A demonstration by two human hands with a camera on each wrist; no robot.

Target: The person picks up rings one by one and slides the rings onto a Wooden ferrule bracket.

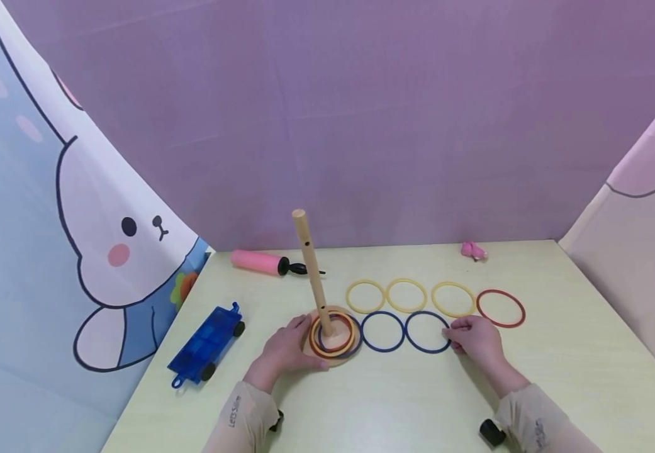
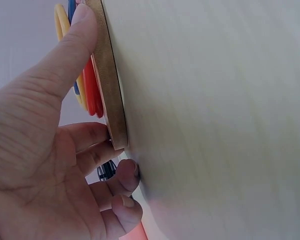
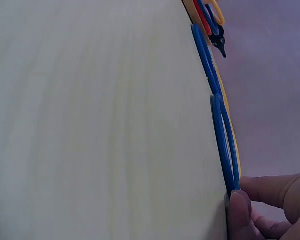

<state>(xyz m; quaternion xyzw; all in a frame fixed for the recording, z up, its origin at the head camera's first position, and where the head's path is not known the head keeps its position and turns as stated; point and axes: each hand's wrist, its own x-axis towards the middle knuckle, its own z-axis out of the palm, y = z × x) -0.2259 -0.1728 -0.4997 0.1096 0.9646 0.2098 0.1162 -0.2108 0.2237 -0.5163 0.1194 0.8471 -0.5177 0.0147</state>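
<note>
The right hand (image 1: pixel 477 340) pinches the right edge of a blue ring (image 3: pixel 220 135) on the table (image 1: pixel 401 402); the upright peg (image 1: pixel 313 270) stands leftward, past a second blue ring (image 1: pixel 384 350), nearer the left hand (image 1: pixel 287 349), which grips the base (image 2: pixel 110 85).

Only lettering I can pick out is on the sleeves in the head view. The left sleeve (image 1: pixel 255 408) has small dark print running up along the forearm, looks like "Let's Slim" to me, though it's tiny and a bit fuzzy so I can't swear to every letter. The right sleeve (image 1: pixel 531 410) has dark print too, but it's way too blurry to read.
</note>
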